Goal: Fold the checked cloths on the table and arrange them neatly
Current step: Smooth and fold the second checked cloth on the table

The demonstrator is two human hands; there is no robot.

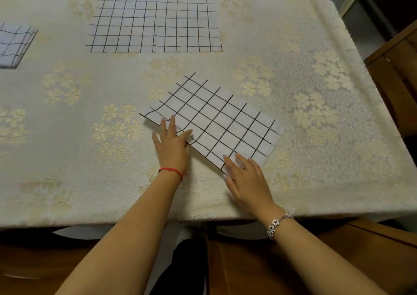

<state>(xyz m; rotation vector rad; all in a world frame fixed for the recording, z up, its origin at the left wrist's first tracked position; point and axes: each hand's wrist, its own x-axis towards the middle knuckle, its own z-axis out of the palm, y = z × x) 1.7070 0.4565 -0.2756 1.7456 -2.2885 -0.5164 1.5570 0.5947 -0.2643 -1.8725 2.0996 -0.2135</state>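
Note:
A white cloth with a black check [216,118], folded into a rectangle, lies slanted near the table's front middle. My left hand [172,147] rests flat on its near left edge with fingers spread. At the cloth's near corner my right hand [244,177] also lies flat, fingers apart. Neither hand grips the fabric. A larger checked cloth [155,21] lies spread flat at the back middle. At the left edge sits a small folded checked cloth [14,44], partly cut off by the frame.
The table wears a cream tablecloth with gold flowers [316,105]. Wooden chairs stand at the right [397,73] and below the front edge [338,256]. The table's front edge runs just under my wrists.

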